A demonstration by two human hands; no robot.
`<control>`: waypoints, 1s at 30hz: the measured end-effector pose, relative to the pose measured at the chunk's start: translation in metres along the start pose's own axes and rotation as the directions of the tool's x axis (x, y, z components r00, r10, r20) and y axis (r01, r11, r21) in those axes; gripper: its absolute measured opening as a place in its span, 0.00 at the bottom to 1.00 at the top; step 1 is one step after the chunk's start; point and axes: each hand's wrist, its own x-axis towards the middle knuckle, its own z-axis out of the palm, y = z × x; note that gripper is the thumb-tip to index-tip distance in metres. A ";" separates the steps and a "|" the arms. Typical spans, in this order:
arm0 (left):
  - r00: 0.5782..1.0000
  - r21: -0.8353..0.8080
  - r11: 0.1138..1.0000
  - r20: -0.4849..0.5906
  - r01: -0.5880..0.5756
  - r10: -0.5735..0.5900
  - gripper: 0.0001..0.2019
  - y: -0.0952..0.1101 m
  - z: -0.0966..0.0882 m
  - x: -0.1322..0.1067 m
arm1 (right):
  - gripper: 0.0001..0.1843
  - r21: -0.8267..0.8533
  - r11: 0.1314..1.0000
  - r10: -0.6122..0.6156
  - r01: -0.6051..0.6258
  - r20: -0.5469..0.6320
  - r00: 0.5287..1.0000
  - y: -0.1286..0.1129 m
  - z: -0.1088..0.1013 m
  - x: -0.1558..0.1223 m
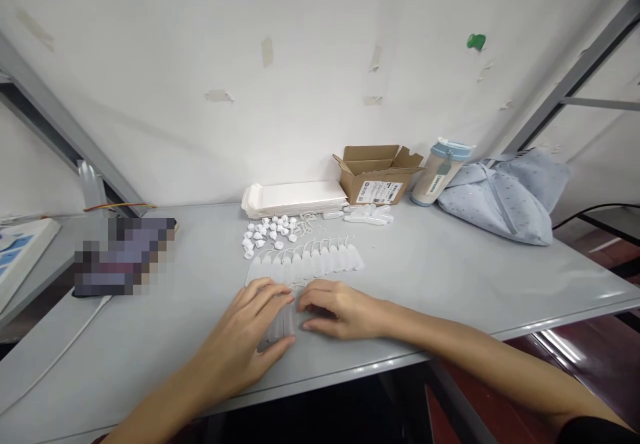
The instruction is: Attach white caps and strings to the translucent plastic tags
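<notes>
- left hand point(240, 334): fingers and thumb straddle a small bundle of translucent plastic tubes point(281, 321), clamped on it from the near side.
- right hand point(340, 311): fingertips press on the same bundle from the opposite side; the two hands sit close together, the bundle between them.
- bundle: tubes lie parallel, held evenly from both sides, on the bench point(450, 277) near its front edge.
- just beyond: a row of like tubes point(305, 261), laid side by side, thin loops at their far ends.
- further back: a heap of white caps point(267, 231), a stack of white paper trays point(295, 197), a cardboard box point(377, 174).
- far right: a lidded tumbler point(440, 172) beside a pale blue quilted bag point(500, 197).
</notes>
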 end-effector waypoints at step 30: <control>0.980 0.180 0.977 0.146 0.112 -0.139 0.17 -0.054 0.022 0.154 | 0.13 -0.469 0.707 0.257 -0.529 -0.526 0.811 0.122 -0.095 -0.029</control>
